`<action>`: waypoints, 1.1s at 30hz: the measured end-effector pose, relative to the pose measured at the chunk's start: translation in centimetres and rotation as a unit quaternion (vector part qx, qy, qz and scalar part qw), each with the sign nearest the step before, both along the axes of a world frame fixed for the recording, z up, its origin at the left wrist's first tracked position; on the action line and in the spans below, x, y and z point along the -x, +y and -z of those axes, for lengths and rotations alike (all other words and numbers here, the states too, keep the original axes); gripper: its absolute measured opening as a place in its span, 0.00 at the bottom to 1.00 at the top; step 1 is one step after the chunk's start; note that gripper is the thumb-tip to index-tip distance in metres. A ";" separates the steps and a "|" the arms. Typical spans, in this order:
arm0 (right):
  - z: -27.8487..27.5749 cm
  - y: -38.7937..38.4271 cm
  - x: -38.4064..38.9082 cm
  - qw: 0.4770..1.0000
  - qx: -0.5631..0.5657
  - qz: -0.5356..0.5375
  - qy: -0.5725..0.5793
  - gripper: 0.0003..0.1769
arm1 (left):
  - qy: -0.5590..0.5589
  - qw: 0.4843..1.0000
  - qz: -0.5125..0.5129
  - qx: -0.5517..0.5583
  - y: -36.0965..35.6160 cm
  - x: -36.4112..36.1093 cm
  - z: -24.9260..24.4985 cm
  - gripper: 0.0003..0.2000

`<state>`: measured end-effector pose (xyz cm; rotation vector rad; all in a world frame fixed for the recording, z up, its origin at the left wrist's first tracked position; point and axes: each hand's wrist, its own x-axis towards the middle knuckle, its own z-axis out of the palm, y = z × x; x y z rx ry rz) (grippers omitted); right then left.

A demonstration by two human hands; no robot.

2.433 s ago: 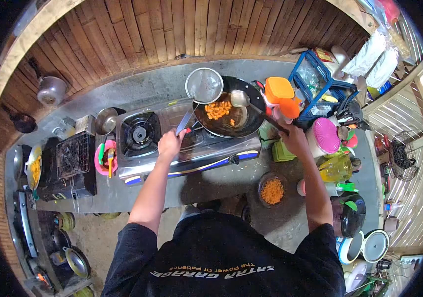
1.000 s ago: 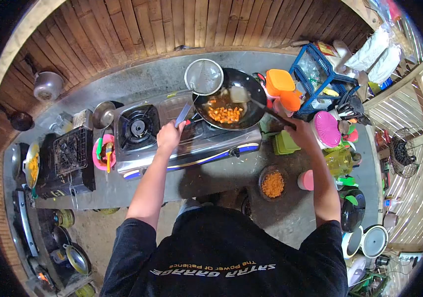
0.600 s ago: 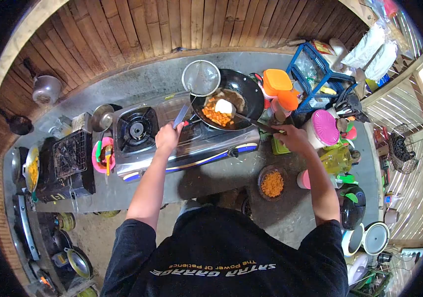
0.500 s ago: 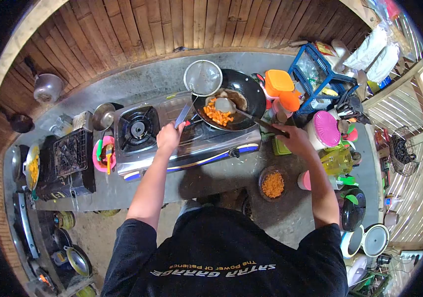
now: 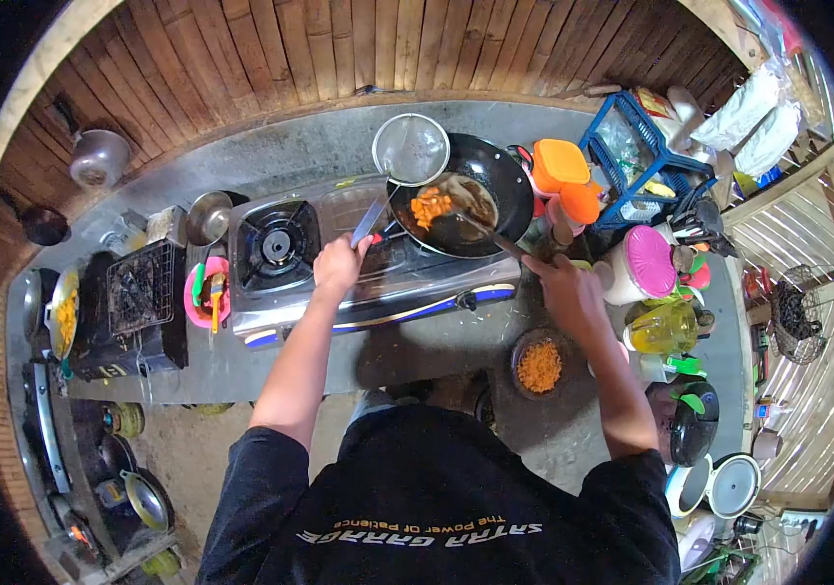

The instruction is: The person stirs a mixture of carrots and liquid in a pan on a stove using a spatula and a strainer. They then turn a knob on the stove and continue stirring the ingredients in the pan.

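A black wok (image 5: 502, 185) sits on the right burner, with dark liquid and a pile of orange food pieces (image 5: 430, 206) inside. My left hand (image 5: 337, 264) is closed around the grey handle of a round mesh strainer (image 5: 411, 150), whose basket hangs over the wok's upper left rim. Beside those fingers is a red-tipped handle, seemingly the wok's. My right hand (image 5: 567, 291) grips a long-handled spatula (image 5: 487, 230). Its head is down in the wok against the orange pieces, partly hidden by them.
The gas stove's left burner (image 5: 277, 247) stands bare. A pink dish (image 5: 223, 308) with brushes is to its left. A bowl of orange shreds (image 5: 538, 367) lies near the counter's front. Orange-lidded tubs (image 5: 560, 165), a blue rack (image 5: 622, 146) and a pink-lidded container (image 5: 649, 257) crowd the right.
The spatula has pushed the orange pieces together into a tighter heap, up and toward the wok's left side. My right hand has shifted slightly; the strainer stays over the rim.
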<state>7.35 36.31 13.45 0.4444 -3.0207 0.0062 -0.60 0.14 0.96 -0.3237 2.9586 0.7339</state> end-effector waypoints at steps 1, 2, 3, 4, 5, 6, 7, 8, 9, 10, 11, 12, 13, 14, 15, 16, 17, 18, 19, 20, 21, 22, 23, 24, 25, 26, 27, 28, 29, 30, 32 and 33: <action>1.0 -0.4 0.6 1.000 -0.003 0.004 0.004 0.25 | -0.001 1.000 0.002 -0.001 0.1 0.1 0.0 0.25; 1.9 -0.8 1.3 1.000 -0.006 0.006 0.008 0.26 | -0.002 1.000 0.004 -0.003 0.1 0.1 0.0 0.25; 2.1 -1.1 1.8 1.000 -0.008 0.009 0.012 0.26 | -0.003 1.000 0.005 -0.004 0.0 0.1 0.1 0.25; 1.9 -1.1 2.2 0.999 0.011 0.031 -0.011 0.25 | 0.000 1.000 0.002 -0.003 0.0 0.0 0.1 0.25; 1.5 -1.0 2.7 0.998 0.031 0.052 -0.033 0.24 | 0.003 1.000 -0.001 -0.002 0.0 0.0 0.2 0.25; 1.2 -0.9 3.2 0.995 0.050 0.072 -0.056 0.24 | 0.006 1.000 -0.005 -0.002 0.0 0.0 0.2 0.25; 1.2 -0.2 3.8 0.993 0.081 0.071 -0.039 0.23 | 0.006 1.000 -0.005 0.000 0.0 0.0 0.1 0.25; 1.5 1.0 4.4 0.991 0.111 0.071 -0.023 0.23 | 0.006 1.000 -0.004 0.001 0.1 -0.1 0.0 0.25; 1.8 2.3 5.1 0.987 0.141 0.071 -0.006 0.22 | 0.006 1.000 -0.002 0.002 0.1 -0.1 -0.1 0.25; 2.7 3.8 6.1 0.984 0.167 0.065 0.004 0.22 | 0.005 1.000 -0.001 0.000 0.1 -0.1 0.0 0.25; 3.8 5.2 7.3 0.979 0.193 0.059 0.014 0.22 | 0.004 1.000 0.001 -0.001 0.1 -0.1 0.1 0.25; 3.8 5.4 8.2 0.974 0.220 0.052 0.025 0.22 | 0.003 1.000 0.002 -0.001 0.0 0.0 0.1 0.25; 3.3 5.3 8.8 0.969 0.222 0.103 -0.028 0.21 | 0.007 1.000 0.001 -0.001 -0.1 0.0 0.1 0.25; 4.0 5.7 9.7 0.970 0.228 0.078 -0.017 0.21 | 0.010 1.000 0.001 -0.001 -0.1 -0.1 0.2 0.25; 5.7 6.5 10.9 0.971 0.235 0.054 -0.005 0.21 | 0.013 1.000 0.001 -0.001 0.0 0.0 0.2 0.25; 7.6 7.1 12.0 0.970 0.240 0.030 0.007 0.21 | 0.008 1.000 0.002 0.000 0.0 0.0 0.0 0.25; 10.2 7.3 13.2 0.975 0.219 0.029 -0.006 0.21 | 0.003 1.000 0.002 0.002 0.0 0.0 -0.2 0.25; 13.1 7.6 14.3 0.980 0.197 0.028 -0.019 0.22 | -0.002 1.000 0.003 0.003 0.1 0.0 -0.3 0.25; 13.0 7.1 14.0 0.980 0.193 0.027 -0.033 0.22 | -0.002 1.000 0.002 0.002 0.0 0.1 -0.2 0.26; 12.8 6.6 13.7 0.981 0.189 0.026 -0.047 0.22 | -0.002 1.000 0.001 0.000 0.0 0.1 0.0 0.27; 9.5 4.1 11.7 0.977 0.201 0.023 -0.062 0.23 | -0.001 1.000 -0.001 -0.002 -0.1 0.2 0.1 0.28; 9.2 3.8 11.4 0.969 0.233 0.014 -0.080 0.23 | 0.000 1.000 -0.001 -0.001 -0.1 0.2 0.0 0.27; 8.9 3.6 11.2 0.959 0.264 0.005 -0.098 0.23 | 0.001 1.000 -0.001 0.001 0.0 0.1 -0.1 0.26; 11.1 5.3 12.1 0.942 0.313 -0.011 -0.121 0.23 | 0.002 1.000 -0.002 0.002 0.0 0.0 -0.1 0.25; 11.2 5.4 12.3 0.922 0.360 -0.026 -0.143 0.23 | 0.005 1.000 -0.001 0.003 0.0 0.0 -0.1 0.25; 11.0 6.2 12.1 0.922 0.357 -0.007 -0.152 0.23 | 0.009 1.000 0.000 0.003 -0.1 0.0 0.0 0.25; 8.3 6.2 11.0 0.922 0.353 0.012 -0.161 0.24 | 0.013 1.000 0.001 0.004 -0.1 0.0 0.1 0.25; 6.9 6.1 10.3 0.929 0.338 0.025 -0.149 0.24 | 0.014 1.000 0.000 0.002 0.0 0.0 0.0 0.25; 5.5 6.1 9.7 0.935 0.323 0.039 -0.138 0.24 | 0.015 1.000 -0.001 0.001 0.0 -0.1 -0.2 0.25; 5.0 6.4 9.4 0.948 0.297 0.048 -0.107 0.25 | 0.016 1.000 -0.001 0.000 0.0 -0.2 -0.3 0.25; 4.9 7.3 9.3 0.964 0.252 0.054 -0.056 0.25 | 0.015 1.000 0.001 -0.005 0.0 -0.1 -0.1 0.25; 5.2 7.7 9.4 0.970 0.235 0.052 -0.037 0.25 | 0.016 1.000 0.003 -0.008 0.0 0.0 0.0 0.25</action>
